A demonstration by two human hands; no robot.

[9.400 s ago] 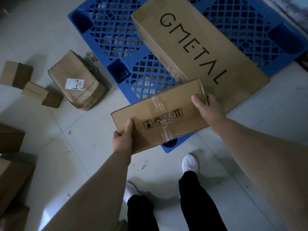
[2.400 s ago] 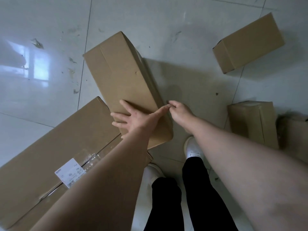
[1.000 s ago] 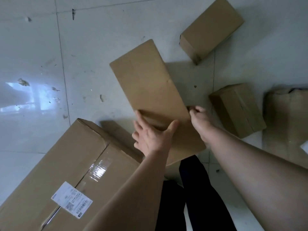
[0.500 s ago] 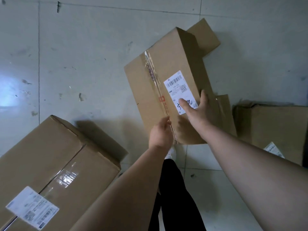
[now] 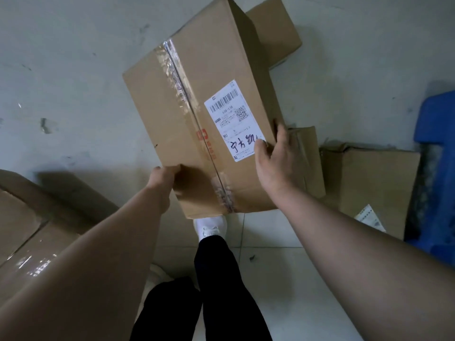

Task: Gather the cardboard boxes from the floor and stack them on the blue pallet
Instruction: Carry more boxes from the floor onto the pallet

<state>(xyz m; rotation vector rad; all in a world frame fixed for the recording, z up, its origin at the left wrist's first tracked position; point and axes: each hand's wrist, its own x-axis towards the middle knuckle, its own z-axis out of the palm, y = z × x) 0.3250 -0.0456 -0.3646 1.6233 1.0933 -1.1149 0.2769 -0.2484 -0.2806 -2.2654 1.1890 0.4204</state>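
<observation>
Now, the head view, the only one. The taped box fills the middle of the frame, lifted off the floor and tilted, its far end toward the upper centre. The left hand grips the near left edge with curled fingers; the fingertips are hidden under the cardboard. The right hand clamps the right edge, with its thumb on top touching the shipping label and its fingers wrapped down the side wall. So both hands have hold of the same box, at its near end only.

The blue pallet shows as a strip at the right edge of the frame, well apart from the carried box. Between them lie a small box just behind the right hand and a labelled box touching or just beside the pallet. Another box sits at the upper right, and a large box at the lower left.

To do the carry well, I judge the far end needs support. Sliding one hand further along or under the base would level the box. The turn should go rightward, and the feet should step round the boxes on the floor. The tape seam looks wrinkled, so lifting by the flaps is best avoided. Set the box down flat, with its edges square to the pallet.
</observation>
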